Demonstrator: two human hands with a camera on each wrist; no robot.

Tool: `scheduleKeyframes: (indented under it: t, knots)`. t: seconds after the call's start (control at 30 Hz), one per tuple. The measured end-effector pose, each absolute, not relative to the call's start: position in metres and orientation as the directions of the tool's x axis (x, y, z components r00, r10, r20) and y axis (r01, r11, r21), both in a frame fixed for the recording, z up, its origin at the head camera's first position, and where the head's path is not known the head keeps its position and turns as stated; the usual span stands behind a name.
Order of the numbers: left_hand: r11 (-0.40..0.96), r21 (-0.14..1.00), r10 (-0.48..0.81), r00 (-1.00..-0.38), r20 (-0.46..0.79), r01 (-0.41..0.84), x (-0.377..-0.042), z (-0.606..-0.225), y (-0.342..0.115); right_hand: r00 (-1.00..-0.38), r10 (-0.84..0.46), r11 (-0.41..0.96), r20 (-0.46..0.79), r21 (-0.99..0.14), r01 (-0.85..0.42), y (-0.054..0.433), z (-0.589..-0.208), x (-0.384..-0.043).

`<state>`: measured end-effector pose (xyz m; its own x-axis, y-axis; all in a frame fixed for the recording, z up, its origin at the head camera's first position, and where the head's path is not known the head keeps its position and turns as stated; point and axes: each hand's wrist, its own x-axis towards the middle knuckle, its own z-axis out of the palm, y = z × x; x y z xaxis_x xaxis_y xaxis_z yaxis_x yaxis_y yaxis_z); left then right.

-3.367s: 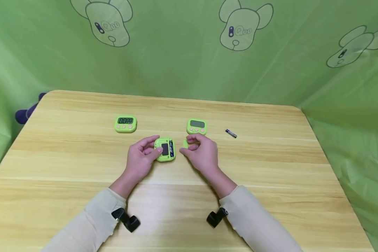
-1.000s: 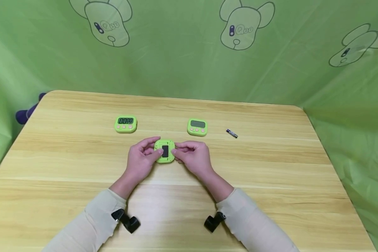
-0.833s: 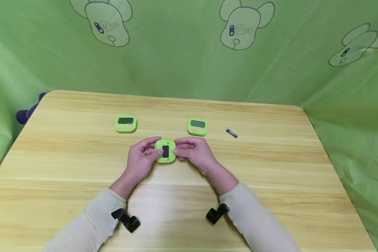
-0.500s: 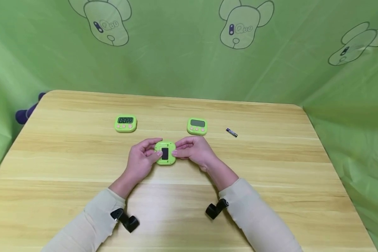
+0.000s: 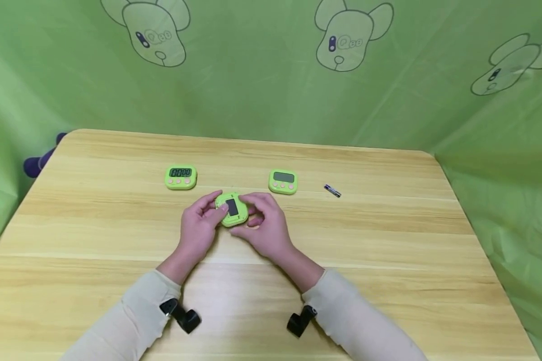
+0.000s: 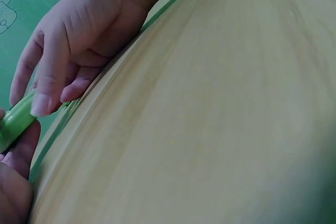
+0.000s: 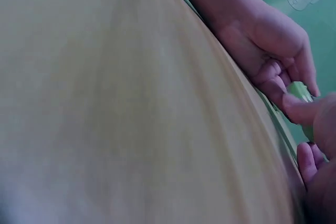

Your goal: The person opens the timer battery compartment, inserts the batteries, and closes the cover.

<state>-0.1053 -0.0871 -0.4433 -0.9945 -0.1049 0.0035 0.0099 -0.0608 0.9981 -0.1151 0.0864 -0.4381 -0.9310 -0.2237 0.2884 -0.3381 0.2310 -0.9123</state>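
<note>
Back side up over the table, a green kitchen timer (image 5: 241, 213) shows a dark rectangle on its back and a covered battery compartment. My left hand (image 5: 198, 223) grips its left side, thumb on the back near the dark rectangle. At its right side my right hand (image 5: 266, 225) holds the edges, forefinger at the upper right corner and thumb at the lower edge. The left wrist view shows the green timer (image 6: 17, 121) between both hands. In the right wrist view, fingers partly hide the timer (image 7: 299, 91).
Farther back on the wooden table (image 5: 388, 250) lie two more green timers: the left timer (image 5: 180, 177) displays digits, while the right timer (image 5: 283, 181) has a blank screen. A small battery (image 5: 332, 190) lies to their right. A green curtain (image 5: 262, 100) hangs behind.
Earliest, my right hand held a small green battery cover beside the timer, whose battery showed; the cover is now on. Since then the timer has tilted and shifted left, and my right hand has changed its grip.
</note>
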Motion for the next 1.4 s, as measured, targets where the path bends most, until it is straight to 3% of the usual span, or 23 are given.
scheduleKeyframes:
  t: [0.13, 0.27, 0.47, 0.6, 0.73, 0.87, 1.0, 1.4]
  knots:
    - [-0.144, 0.989, -0.118, -0.993, 0.014, 0.031, -0.106, -0.444, -0.087, -0.909, -0.220, 0.238, 0.353, -0.885, -0.401, 0.083, -0.441, -0.117]
    - [-0.239, 0.968, -0.108, -0.993, 0.048, 0.073, -0.106, -0.443, -0.086, -0.933, -0.197, 0.220, 0.302, -0.913, -0.343, 0.082, -0.441, -0.121]
    - [-0.041, 0.994, -0.106, -0.989, 0.100, 0.105, -0.107, -0.444, -0.085, -0.978, -0.153, 0.247, 0.144, -0.952, -0.179, 0.080, -0.435, -0.127]
    - [0.066, 0.993, -0.207, -0.972, 0.108, 0.096, -0.112, -0.445, -0.079, -0.990, -0.107, 0.236, 0.093, -0.965, -0.116, 0.075, -0.435, -0.133]
    - [0.160, 0.984, -0.322, -0.938, 0.126, 0.078, -0.122, -0.444, -0.074, -0.984, -0.083, 0.299, 0.157, -0.938, -0.175, 0.069, -0.437, -0.143]
    - [0.273, 0.959, -0.349, -0.921, 0.173, 0.076, -0.134, -0.444, -0.070, -0.965, -0.077, 0.453, 0.252, -0.853, -0.259, 0.065, -0.438, -0.153]
    - [0.381, 0.924, -0.362, -0.912, 0.195, 0.047, -0.143, -0.447, -0.066, -0.965, -0.057, 0.547, 0.255, -0.801, -0.244, 0.062, -0.440, -0.158]
    - [0.503, 0.864, -0.381, -0.906, 0.188, -0.033, -0.150, -0.447, -0.061, -0.960, 0.018, 0.595, 0.278, -0.775, -0.213, 0.059, -0.440, -0.163]
